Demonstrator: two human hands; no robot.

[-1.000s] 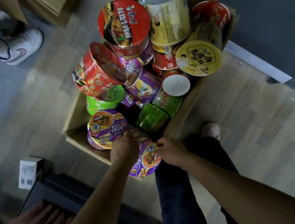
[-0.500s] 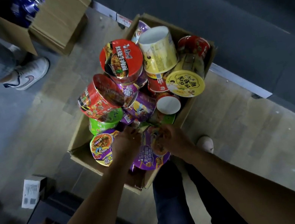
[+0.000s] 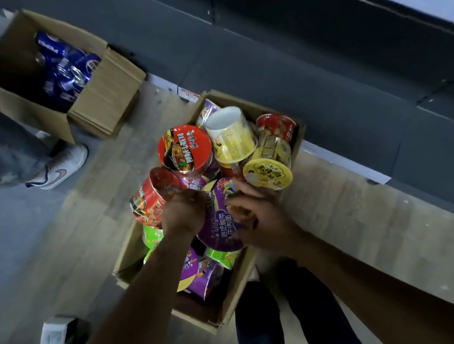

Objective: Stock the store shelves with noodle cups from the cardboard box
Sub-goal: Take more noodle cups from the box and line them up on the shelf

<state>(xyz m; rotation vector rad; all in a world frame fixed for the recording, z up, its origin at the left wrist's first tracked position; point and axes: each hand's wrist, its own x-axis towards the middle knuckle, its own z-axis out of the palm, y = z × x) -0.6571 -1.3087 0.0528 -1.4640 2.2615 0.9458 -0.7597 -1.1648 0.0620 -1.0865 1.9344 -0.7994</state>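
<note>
Fingers of my left hand (image 3: pixel 183 215) and right hand (image 3: pixel 261 217) curled round the purple noodle cup (image 3: pixel 222 228) over the cardboard box (image 3: pixel 127 250), and I feared a nudge would tip the leaning red cup (image 3: pixel 148 201) out.

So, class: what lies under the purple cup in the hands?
A green cup and a second purple cup show in the cardboard box; what lies directly beneath is covered.
</note>
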